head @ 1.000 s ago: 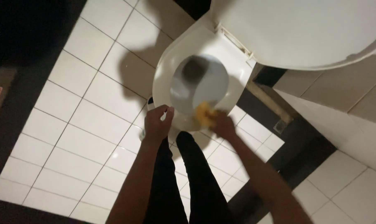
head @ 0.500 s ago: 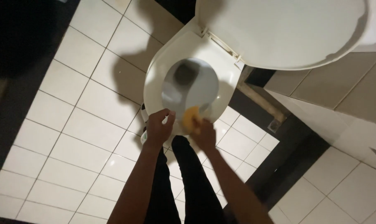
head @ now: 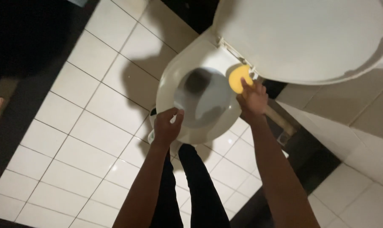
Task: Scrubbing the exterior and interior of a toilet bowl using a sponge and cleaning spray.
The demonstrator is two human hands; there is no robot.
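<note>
Pressing yellow sponge (head: 238,78) on toilet seat (head: 168,82), right hand (head: 254,98) seemingly gripping.

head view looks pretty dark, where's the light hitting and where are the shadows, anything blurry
Head view: light falls on the raised toilet lid and the white floor tiles; the left edge and the wall behind the toilet are near black. Hard shadows of the arms lie on the tiles left of the toilet bowl. The yellow sponge and both hands are slightly soft, without glare.
</note>
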